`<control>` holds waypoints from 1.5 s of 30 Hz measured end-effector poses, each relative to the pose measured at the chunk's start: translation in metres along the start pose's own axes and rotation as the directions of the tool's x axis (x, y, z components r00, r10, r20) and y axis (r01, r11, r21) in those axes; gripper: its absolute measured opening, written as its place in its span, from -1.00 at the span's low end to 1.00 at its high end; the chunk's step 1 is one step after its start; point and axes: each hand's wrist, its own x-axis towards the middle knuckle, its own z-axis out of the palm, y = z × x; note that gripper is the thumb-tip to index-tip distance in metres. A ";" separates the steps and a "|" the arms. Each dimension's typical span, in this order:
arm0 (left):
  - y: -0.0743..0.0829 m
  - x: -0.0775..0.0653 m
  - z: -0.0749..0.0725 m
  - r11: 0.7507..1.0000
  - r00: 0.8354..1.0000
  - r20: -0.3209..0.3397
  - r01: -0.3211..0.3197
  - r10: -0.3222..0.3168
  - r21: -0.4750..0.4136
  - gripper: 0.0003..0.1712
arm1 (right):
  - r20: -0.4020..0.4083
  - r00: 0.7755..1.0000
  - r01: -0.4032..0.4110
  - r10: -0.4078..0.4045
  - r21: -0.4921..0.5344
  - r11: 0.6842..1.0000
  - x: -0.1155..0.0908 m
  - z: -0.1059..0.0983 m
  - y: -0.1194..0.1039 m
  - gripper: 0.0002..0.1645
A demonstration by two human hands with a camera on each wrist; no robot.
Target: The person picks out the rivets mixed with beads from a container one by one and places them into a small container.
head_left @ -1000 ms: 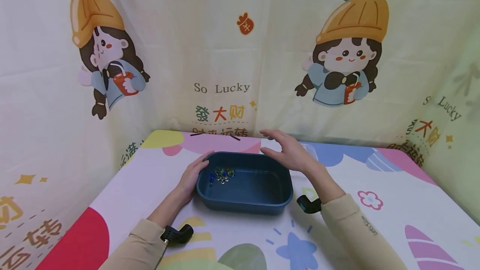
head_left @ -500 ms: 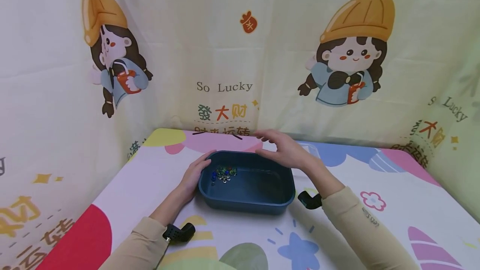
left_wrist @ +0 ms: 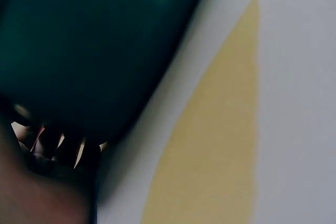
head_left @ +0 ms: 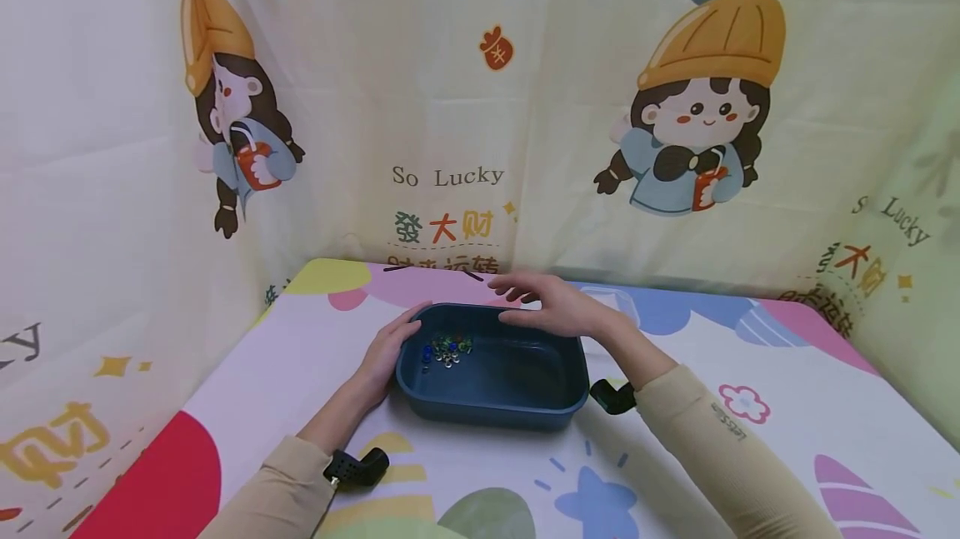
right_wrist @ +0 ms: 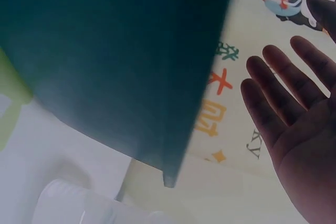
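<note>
Blue basin [head_left: 510, 416] on patterned table [head_left: 330, 356], small beads [head_left: 450, 349] clustered inside its left part, blue, green and silvery; left hand [head_left: 381, 351] touches basin's left end, thumb by rim, whether fingers curl round wall cannot tell; right hand [head_left: 551, 306] over far rim, fingers loosely spread, palm holding nothing; clear plastic container [right_wrist: 79, 203] partly visible in right wrist view
</note>
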 end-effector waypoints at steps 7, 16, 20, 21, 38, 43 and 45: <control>0.002 0.000 0.000 1.000 1.000 -0.001 -0.005 0.005 0.010 -0.44 | 0.028 0.999 0.034 -0.033 -0.004 0.999 0.007 -0.004 -0.004 -0.37; 0.001 -0.001 0.000 1.000 1.000 -0.006 0.000 0.000 0.008 -0.44 | 0.015 0.999 0.046 -0.046 0.005 0.999 0.021 -0.002 -0.010 -0.39; -0.001 -0.002 0.001 1.000 1.000 -0.001 0.002 -0.002 0.005 -0.44 | 0.027 0.997 0.073 -0.073 0.016 0.997 0.027 0.005 -0.009 -0.43; -0.001 -0.002 0.001 1.000 1.000 0.001 0.004 -0.004 0.004 -0.45 | 0.033 0.997 0.073 -0.074 0.019 0.997 0.028 0.006 -0.009 -0.44; 0.003 -0.002 0.000 0.999 1.000 0.003 -0.015 0.015 0.030 -0.45 | 0.123 0.990 0.076 -0.074 -0.006 0.997 0.045 0.018 -0.007 -0.45; 0.002 -0.002 0.000 0.999 1.000 0.003 -0.009 0.009 0.031 -0.45 | 0.164 0.982 0.100 -0.092 -0.041 0.994 0.050 0.026 -0.007 -0.47; 0.001 -0.002 0.000 1.000 1.000 0.005 -0.004 0.004 0.029 -0.44 | 0.185 0.978 0.103 -0.094 -0.042 0.994 0.051 0.030 -0.007 -0.47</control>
